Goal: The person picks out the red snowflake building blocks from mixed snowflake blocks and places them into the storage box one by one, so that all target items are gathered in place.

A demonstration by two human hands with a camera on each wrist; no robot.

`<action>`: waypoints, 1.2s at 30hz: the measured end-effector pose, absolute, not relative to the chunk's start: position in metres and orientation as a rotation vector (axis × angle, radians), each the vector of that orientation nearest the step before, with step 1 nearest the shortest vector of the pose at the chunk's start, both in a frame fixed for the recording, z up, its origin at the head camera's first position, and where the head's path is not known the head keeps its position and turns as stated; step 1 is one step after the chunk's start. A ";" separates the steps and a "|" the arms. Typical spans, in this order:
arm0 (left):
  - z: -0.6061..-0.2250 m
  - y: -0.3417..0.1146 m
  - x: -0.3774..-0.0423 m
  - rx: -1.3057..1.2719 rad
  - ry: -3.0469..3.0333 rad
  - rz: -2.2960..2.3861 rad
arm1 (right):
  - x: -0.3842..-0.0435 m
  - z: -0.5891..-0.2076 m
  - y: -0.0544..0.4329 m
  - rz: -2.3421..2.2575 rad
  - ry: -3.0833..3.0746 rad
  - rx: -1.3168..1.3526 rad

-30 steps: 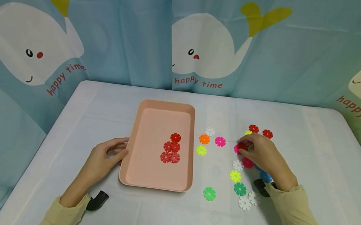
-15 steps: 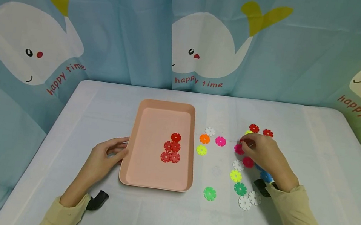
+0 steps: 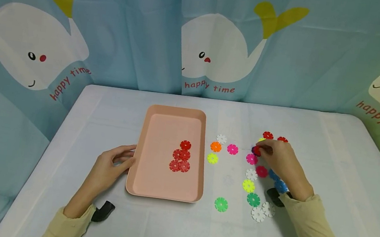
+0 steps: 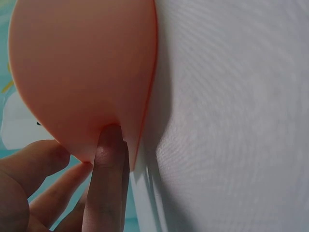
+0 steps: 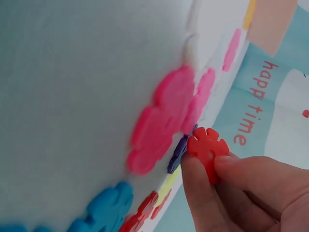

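Note:
My right hand point(image 3: 280, 158) pinches a red notched plastic disc point(image 5: 207, 150) between thumb and fingers at the right of the table. Just behind that disc, a dark purple disc point(image 5: 178, 152) lies on the cloth. Pink discs point(image 3: 251, 159) lie close by. My left hand point(image 3: 107, 167) rests its fingertips against the left side of the pink tray point(image 3: 137, 155). From the left wrist, one finger point(image 4: 110, 154) lies fairly straight along the tray's outer wall. Several red discs point(image 3: 184, 155) sit inside the tray, some overlapping.
Blue discs point(image 3: 280, 186) lie under the right wrist. Toward the front are white discs point(image 3: 258, 214) and green discs point(image 3: 221, 204). An orange disc point(image 3: 216, 146) and a yellow disc point(image 3: 212, 158) lie beside the tray's right edge. A whale-print curtain point(image 3: 144, 28) hangs behind the table.
My right hand has shifted slightly right with the red disc, so the pink disc below is uncovered and the dark purple one shows. The left hand and tray have stayed put.

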State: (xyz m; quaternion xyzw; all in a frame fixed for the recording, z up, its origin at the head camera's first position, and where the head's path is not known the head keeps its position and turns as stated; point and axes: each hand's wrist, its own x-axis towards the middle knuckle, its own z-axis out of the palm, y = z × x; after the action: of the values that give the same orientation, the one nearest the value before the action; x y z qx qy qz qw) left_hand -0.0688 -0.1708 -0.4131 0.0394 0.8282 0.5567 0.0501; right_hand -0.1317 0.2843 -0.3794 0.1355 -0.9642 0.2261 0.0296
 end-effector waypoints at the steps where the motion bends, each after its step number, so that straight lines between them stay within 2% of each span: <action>1: -0.413 -0.171 -0.069 0.120 2.522 1.695 | -0.132 -0.380 0.284 0.705 -2.968 0.427; 36: -0.412 -0.171 -0.068 0.130 2.534 1.680 | -0.138 -0.366 0.235 0.974 -3.030 0.435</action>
State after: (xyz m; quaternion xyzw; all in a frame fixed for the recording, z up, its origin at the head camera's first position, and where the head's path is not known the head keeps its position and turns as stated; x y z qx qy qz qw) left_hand -0.0683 -0.1710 -0.4123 0.0426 0.8317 0.5514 0.0491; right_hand -0.1382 0.2352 -0.3657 0.1355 -0.9427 0.3030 -0.0355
